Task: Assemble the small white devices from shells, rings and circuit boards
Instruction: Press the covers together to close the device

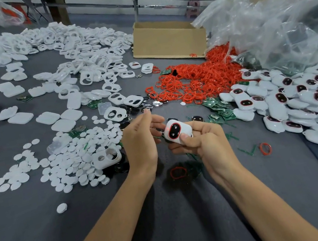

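Hand pose: both forearms reach in from the near side of the grey table point(174, 234), well in front of the cardboard box point(168, 40). The right hand point(202, 142) has its fingers curled round the white device point(177, 131), thumb pressed on the device's lower edge. The left hand point(140, 142) stands upright with its back to the camera, fingers loosely extended and nothing visible in it. Whether its fingertips touch the device cannot be told.

Edges and room: the only bare cloth lies under the forearms, on the side farthest from the box. Forward of the hands, toward the box, the surface is crowded. The pile of white shells point(77, 49) spreads to the box's left, the white discs point(71, 157) lie nearer and left of it. The heap of red rings point(199, 79) sits just in front of the box, green circuit boards point(220, 109) in front of that. The finished devices point(298, 95) are banked to the box's front right, below a clear plastic bag point(273, 15).

Task item: the device is held above the cloth in front of the box, its face with the red ring toward the camera, between the two hands and just beside the left hand's fingers
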`<state>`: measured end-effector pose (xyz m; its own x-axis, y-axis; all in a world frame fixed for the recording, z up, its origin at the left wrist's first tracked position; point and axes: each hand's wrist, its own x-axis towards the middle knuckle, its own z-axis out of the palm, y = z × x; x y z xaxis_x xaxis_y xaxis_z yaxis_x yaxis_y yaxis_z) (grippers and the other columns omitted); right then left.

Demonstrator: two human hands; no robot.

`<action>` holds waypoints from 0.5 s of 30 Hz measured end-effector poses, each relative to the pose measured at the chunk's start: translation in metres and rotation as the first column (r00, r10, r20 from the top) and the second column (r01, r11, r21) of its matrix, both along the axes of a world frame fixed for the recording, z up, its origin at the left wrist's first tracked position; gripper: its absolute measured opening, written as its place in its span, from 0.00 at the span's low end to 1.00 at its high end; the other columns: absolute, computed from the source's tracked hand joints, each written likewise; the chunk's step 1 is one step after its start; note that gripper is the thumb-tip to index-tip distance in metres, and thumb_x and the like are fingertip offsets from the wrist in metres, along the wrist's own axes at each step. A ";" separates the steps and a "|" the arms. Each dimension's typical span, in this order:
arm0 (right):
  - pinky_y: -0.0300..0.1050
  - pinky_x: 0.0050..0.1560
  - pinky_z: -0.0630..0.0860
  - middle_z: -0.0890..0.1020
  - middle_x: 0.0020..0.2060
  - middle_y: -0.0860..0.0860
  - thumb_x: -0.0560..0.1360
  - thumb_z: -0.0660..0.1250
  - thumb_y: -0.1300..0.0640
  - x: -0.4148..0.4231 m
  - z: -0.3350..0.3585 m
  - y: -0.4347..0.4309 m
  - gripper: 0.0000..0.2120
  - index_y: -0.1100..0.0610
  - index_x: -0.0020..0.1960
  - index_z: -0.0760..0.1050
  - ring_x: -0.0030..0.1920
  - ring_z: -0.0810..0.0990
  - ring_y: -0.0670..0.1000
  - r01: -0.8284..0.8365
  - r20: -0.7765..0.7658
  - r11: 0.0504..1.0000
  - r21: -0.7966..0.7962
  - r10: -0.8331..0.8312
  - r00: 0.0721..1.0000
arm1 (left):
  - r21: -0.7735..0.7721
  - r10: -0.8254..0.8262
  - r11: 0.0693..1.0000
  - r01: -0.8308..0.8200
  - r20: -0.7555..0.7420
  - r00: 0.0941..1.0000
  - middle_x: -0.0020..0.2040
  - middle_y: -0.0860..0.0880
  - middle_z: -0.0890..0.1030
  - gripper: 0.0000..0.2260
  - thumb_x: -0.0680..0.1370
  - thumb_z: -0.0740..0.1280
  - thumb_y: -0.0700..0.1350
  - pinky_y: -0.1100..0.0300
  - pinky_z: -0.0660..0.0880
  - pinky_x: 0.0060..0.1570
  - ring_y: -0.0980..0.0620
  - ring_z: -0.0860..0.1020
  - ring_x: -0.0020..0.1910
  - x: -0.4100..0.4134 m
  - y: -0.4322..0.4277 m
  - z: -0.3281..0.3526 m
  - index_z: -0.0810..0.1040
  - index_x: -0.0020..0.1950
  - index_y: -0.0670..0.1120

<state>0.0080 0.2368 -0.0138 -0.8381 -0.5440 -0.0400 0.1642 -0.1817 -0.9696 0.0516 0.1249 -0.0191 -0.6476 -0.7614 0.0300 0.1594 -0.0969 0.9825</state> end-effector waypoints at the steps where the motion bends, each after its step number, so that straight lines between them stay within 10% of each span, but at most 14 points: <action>1: 0.42 0.33 0.79 0.83 0.35 0.58 0.73 0.59 0.76 0.000 0.000 0.000 0.12 0.68 0.51 0.78 0.31 0.81 0.54 0.002 0.005 1.000 0.003 -0.002 1.000 | -0.003 -0.005 1.000 0.005 0.002 1.000 0.32 0.48 0.81 0.18 0.82 0.59 0.45 0.61 0.70 0.30 0.53 0.75 0.30 0.000 0.000 0.000 0.81 0.36 0.44; 15: 0.37 0.36 0.79 0.85 0.37 0.56 0.76 0.57 0.74 -0.003 0.002 0.002 0.13 0.63 0.48 0.79 0.36 0.85 0.52 -0.003 0.031 1.000 0.009 0.002 1.000 | -0.121 -0.105 0.987 0.104 0.004 0.994 0.32 0.52 0.81 0.11 0.76 0.68 0.37 0.71 0.71 0.35 0.61 0.76 0.33 0.003 0.007 0.000 0.83 0.35 0.46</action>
